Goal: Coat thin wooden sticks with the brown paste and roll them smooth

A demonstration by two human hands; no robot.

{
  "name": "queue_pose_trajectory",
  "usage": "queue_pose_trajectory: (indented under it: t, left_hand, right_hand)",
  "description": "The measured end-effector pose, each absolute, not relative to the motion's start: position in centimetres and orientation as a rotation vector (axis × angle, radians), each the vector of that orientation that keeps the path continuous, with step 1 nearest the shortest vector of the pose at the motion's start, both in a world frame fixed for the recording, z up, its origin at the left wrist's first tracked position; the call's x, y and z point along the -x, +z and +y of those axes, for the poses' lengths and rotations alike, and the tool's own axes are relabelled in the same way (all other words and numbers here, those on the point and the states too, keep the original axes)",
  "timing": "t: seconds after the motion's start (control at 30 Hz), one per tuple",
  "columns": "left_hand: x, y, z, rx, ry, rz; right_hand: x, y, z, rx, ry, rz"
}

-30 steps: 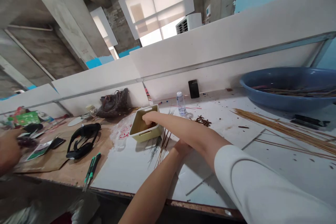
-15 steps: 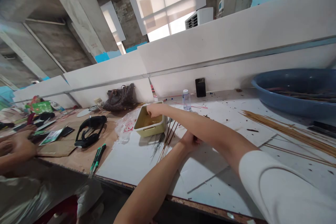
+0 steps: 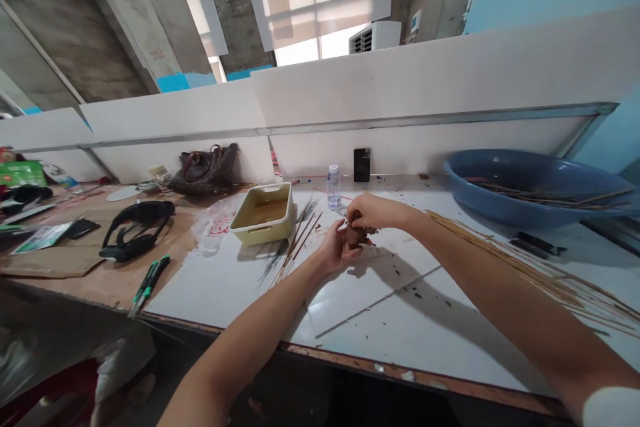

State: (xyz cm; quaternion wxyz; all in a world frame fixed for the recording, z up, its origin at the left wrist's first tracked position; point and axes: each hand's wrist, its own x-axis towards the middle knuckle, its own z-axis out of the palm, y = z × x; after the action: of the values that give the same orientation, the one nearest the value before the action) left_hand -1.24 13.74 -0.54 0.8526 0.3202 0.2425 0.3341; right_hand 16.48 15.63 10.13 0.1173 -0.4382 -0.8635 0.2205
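Where the hands [image 3: 376, 211] meet, a brown clump [image 3: 356, 236] sits.

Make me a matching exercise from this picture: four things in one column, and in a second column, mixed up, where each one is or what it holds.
Things:
1. Blue basin
2. Cream tray
3. Black phone
4. Brown clump

Places or states:
A. Propped against the white panel
B. Between the left hand and the right hand
C. Holding thin sticks
D. Beside the plastic bag

Pairs: 1-C, 2-D, 3-A, 4-B.
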Motion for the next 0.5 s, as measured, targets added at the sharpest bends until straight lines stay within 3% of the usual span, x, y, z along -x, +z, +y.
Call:
queue_pose_trajectory:
  t: [0.1, 0.5]
  left_hand:
    - [1.2, -0.3, 13.6, -0.714, 0.694, 0.514]
    - [1.2, -0.1, 13.7, -0.647, 0.717, 0.557]
  right_hand:
    - [-17.2, 9.9, 15.4, 1.236, 0.757, -2.509]
    - [-17.6, 10.6, 14.2, 1.105, 0.669, -2.514]
